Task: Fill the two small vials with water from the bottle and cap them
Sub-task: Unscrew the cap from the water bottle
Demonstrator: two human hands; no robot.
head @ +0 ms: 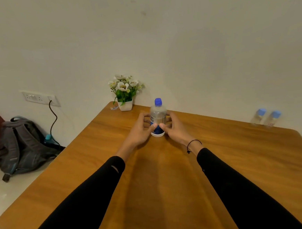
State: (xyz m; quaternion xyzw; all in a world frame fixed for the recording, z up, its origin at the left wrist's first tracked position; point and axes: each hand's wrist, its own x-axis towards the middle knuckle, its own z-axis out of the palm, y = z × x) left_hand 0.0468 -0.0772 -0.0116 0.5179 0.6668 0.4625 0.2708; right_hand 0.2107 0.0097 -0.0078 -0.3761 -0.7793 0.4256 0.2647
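A clear water bottle (158, 117) with a blue cap and blue label stands upright near the far edge of the wooden table (162, 176). My left hand (142, 129) and my right hand (174, 127) curl around it from either side, thumbs meeting on its front near the base. Two small clear vials with light blue caps stand side by side at the table's far right: the left vial (258, 117) and the right vial (272, 119). Both are capped and a long reach from my hands.
A white pot of artificial flowers (124, 94) stands at the table's back left corner against the wall. On the floor to the left lies a grey backpack (20, 146), below a wall socket (40, 98) with a cable plugged in.
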